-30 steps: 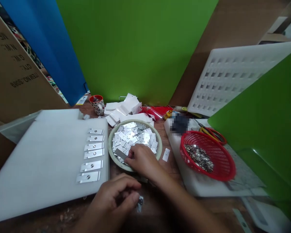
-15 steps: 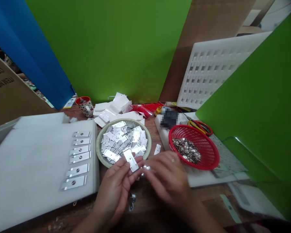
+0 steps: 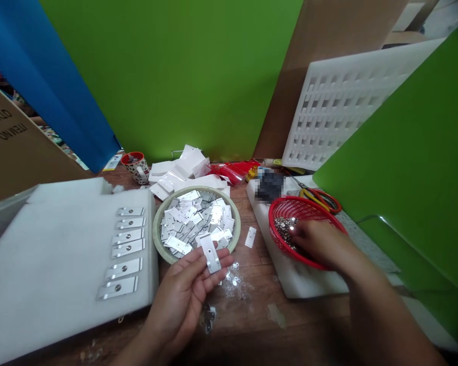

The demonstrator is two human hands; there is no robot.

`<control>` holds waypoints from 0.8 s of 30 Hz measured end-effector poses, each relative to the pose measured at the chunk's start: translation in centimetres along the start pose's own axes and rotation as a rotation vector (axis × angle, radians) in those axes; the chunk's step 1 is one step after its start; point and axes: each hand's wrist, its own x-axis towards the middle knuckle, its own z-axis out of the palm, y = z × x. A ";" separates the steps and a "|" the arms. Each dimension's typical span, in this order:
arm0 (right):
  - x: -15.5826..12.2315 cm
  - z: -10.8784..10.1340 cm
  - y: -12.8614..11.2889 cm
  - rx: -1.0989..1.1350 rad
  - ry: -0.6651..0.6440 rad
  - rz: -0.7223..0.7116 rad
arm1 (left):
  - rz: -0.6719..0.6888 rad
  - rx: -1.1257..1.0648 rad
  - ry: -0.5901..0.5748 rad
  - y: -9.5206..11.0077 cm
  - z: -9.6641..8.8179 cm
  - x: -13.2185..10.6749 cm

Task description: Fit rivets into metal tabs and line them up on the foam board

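Note:
My left hand (image 3: 191, 287) lies palm up just in front of a pale bowl (image 3: 157, 231) heaped with small silver metal plates (image 3: 196, 221). Its fingers hold one metal plate (image 3: 209, 254) with a hole in it. My right hand (image 3: 316, 241) reaches into a red plastic basket (image 3: 328, 211) of small shiny metal fasteners (image 3: 284, 227); its fingertips are down among them and mostly hidden. Small loose washers (image 3: 234, 279) lie on the wooden table between the hands.
A white foam sheet (image 3: 53, 264) at the left carries a column of several finished plates (image 3: 124, 249). Behind the bowl lie white paper scraps (image 3: 183, 170), a patterned mug (image 3: 135, 166), a red bag and scissors (image 3: 320, 195). Green and blue partitions and a white perforated tray (image 3: 347, 107) surround the table.
My right hand left the bowl, came to the left hand with a plate, then moved right into the red basket. The left hand now holds the plate alone.

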 end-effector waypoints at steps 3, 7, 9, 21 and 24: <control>0.2 0.1 0.3 0.024 -0.064 -0.056 | 0.004 0.002 0.019 0.0 0.0 0.1; 0.4 0.1 1.0 0.009 -0.073 -0.074 | -0.008 0.006 0.028 0.0 0.0 0.1; 0.4 0.0 1.3 0.019 -0.010 -0.065 | -0.018 0.013 0.020 0.0 -0.1 0.0; -6.2 -1.4 -7.4 0.453 0.689 -0.880 | -0.036 0.068 -0.061 -0.2 -0.6 -0.4; -7.1 -0.9 -11.0 0.397 0.655 -1.093 | -0.026 0.084 -0.090 -0.2 -0.9 -0.5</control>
